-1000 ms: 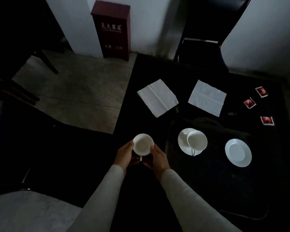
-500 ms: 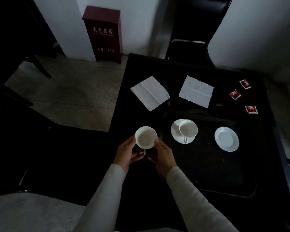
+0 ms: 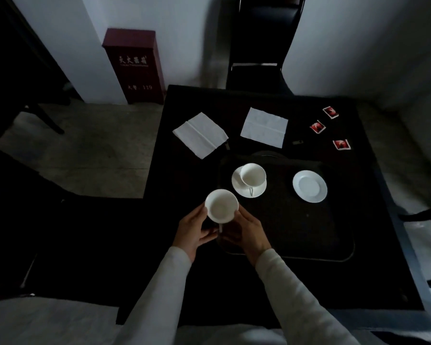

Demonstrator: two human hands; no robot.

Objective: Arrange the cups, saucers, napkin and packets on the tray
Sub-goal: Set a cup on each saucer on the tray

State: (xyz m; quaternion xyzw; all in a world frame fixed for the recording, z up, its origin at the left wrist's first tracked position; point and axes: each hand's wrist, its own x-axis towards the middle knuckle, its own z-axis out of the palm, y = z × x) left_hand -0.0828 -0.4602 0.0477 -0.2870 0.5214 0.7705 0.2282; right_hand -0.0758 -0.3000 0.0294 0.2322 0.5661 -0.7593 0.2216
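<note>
A white cup (image 3: pixel 221 205) is held between my left hand (image 3: pixel 194 230) and my right hand (image 3: pixel 246 232), just over the left edge of the black tray (image 3: pixel 309 235). Its handle points toward me. On the tray a second white cup (image 3: pixel 253 174) stands on a saucer (image 3: pixel 244 190), and a bare saucer (image 3: pixel 309 186) lies to the right. Two white napkins (image 3: pixel 200 138) (image 3: pixel 264 127) lie on the table behind the tray. Three red packets (image 3: pixel 317 127) (image 3: pixel 331 112) (image 3: pixel 341 144) lie at the back right.
The black table (image 3: pixel 184 115) drops off to grey floor on the left. A dark red cabinet (image 3: pixel 135 66) stands by the wall. A black chair (image 3: pixel 256 46) sits behind the table. Another chair's frame (image 3: pixel 428 215) shows at the right edge.
Both hands have carried the cup up and to the right, toward the tray's left edge. The camera view has shifted, so the table sits lower in the frame.
</note>
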